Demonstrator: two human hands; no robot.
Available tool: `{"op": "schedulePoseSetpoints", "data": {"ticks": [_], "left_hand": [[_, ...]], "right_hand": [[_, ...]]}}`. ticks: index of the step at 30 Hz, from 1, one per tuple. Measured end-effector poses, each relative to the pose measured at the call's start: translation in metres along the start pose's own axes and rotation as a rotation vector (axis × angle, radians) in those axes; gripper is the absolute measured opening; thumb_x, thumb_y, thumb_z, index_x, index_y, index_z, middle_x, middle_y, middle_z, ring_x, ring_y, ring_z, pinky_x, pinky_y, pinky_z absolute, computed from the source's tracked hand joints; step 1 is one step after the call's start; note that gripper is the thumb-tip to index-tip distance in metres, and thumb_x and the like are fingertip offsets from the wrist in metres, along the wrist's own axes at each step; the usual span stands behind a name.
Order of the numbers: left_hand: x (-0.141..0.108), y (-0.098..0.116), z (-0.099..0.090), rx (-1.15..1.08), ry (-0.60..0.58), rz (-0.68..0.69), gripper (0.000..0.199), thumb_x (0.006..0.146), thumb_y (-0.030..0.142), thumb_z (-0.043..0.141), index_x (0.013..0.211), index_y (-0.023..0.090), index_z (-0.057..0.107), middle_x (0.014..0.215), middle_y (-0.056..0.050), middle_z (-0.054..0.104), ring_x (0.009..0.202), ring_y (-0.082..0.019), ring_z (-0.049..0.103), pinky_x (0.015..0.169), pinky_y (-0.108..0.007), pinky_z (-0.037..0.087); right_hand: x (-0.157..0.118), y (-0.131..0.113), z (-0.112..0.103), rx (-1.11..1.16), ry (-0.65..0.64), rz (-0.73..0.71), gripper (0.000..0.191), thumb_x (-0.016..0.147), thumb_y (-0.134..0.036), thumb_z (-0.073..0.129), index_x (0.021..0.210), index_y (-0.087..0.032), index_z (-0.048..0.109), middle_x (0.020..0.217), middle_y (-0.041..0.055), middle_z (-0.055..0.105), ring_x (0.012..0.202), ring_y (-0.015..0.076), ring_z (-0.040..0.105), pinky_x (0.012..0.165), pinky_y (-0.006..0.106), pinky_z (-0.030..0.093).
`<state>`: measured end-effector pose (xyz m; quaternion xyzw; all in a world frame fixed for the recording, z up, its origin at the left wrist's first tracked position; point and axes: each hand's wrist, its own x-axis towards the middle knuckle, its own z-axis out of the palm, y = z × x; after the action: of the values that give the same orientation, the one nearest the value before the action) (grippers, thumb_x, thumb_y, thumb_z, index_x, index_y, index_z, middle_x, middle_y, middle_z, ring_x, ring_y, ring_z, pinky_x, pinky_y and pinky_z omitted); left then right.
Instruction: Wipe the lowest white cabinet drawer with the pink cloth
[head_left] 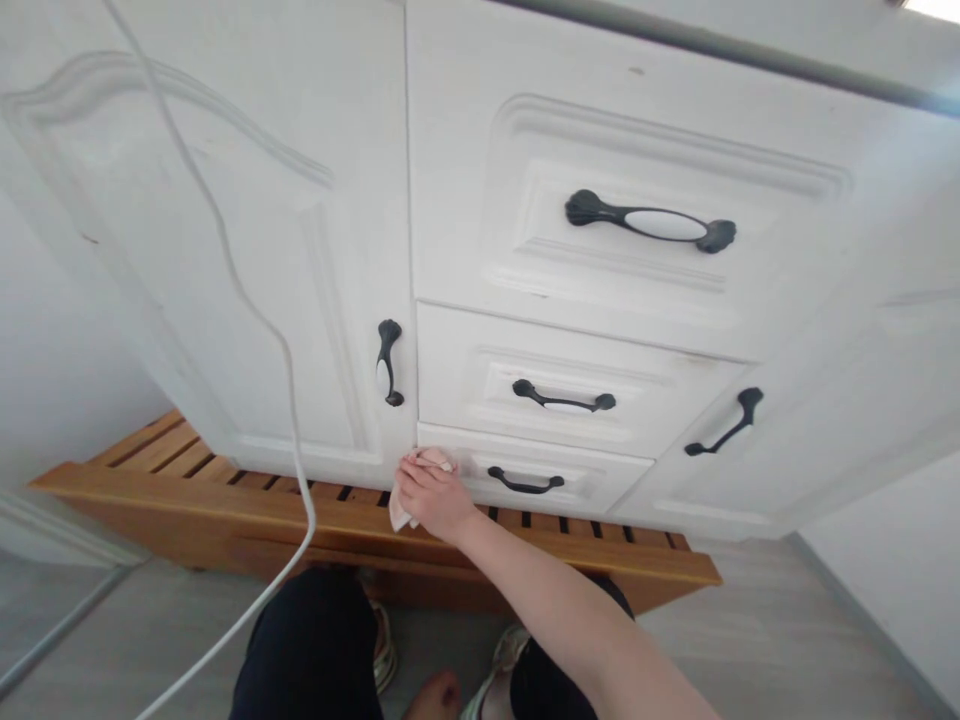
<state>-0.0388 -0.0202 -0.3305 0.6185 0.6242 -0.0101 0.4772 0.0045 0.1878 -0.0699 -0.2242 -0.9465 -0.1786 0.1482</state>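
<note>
Head view: the pink cloth [400,510] lies beneath the right hand [435,495], fingers pressed together around it, against the white cabinet [315,300].

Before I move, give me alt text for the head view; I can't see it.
Right hand holding a pale pink cloth at the left end of the bottom drawer of a white cabinet. Below is a slatted wooden bench; a white cable hangs in front, at picture left.
</note>
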Motion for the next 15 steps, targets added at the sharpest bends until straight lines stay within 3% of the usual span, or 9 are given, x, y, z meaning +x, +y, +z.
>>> {"op": "schedulePoseSetpoints", "data": {"ticks": [3, 6, 9, 15], "left_hand": [[0.001, 0.0, 0.005, -0.004, 0.001, 0.008, 0.031, 0.082, 0.004, 0.044, 0.095, 0.022, 0.066, 0.103, 0.0, 0.073, 0.1, -0.011, 0.066, 0.086, -0.018, 0.044], [0.005, 0.0, 0.009, -0.014, -0.004, -0.013, 0.029, 0.083, 0.005, 0.044, 0.093, 0.023, 0.065, 0.101, 0.0, 0.073, 0.1, -0.012, 0.066, 0.086, -0.019, 0.045], [0.008, 0.0, 0.011, -0.026, -0.006, -0.012, 0.027, 0.085, 0.008, 0.043, 0.094, 0.023, 0.064, 0.101, 0.0, 0.073, 0.101, -0.013, 0.066, 0.085, -0.02, 0.045], [0.001, 0.008, 0.005, -0.015, -0.042, -0.007, 0.028, 0.081, 0.005, 0.044, 0.092, 0.021, 0.064, 0.102, -0.002, 0.073, 0.101, -0.013, 0.065, 0.086, -0.02, 0.043]], "right_hand": [[-0.011, 0.005, 0.023, 0.025, -0.081, -0.015, 0.031, 0.101, -0.014, 0.037, 0.122, -0.012, 0.059, 0.139, 0.0076, 0.059, 0.136, 0.0123, 0.044, 0.111, 0.029, 0.039], [-0.053, 0.016, 0.026, 0.041, -0.158, -0.015, 0.031, 0.1, -0.015, 0.041, 0.124, -0.012, 0.059, 0.14, 0.0064, 0.059, 0.134, 0.0121, 0.046, 0.108, 0.028, 0.041], [-0.11, 0.036, 0.012, 0.052, -0.224, -0.02, 0.03, 0.099, -0.018, 0.045, 0.121, -0.013, 0.063, 0.139, 0.0062, 0.06, 0.136, 0.0126, 0.045, 0.108, 0.027, 0.041], [-0.222, 0.081, -0.04, 0.017, -0.308, 0.062, 0.032, 0.096, -0.017, 0.049, 0.125, -0.014, 0.063, 0.139, 0.0083, 0.06, 0.128, 0.0172, 0.054, 0.1, 0.033, 0.046]]}}
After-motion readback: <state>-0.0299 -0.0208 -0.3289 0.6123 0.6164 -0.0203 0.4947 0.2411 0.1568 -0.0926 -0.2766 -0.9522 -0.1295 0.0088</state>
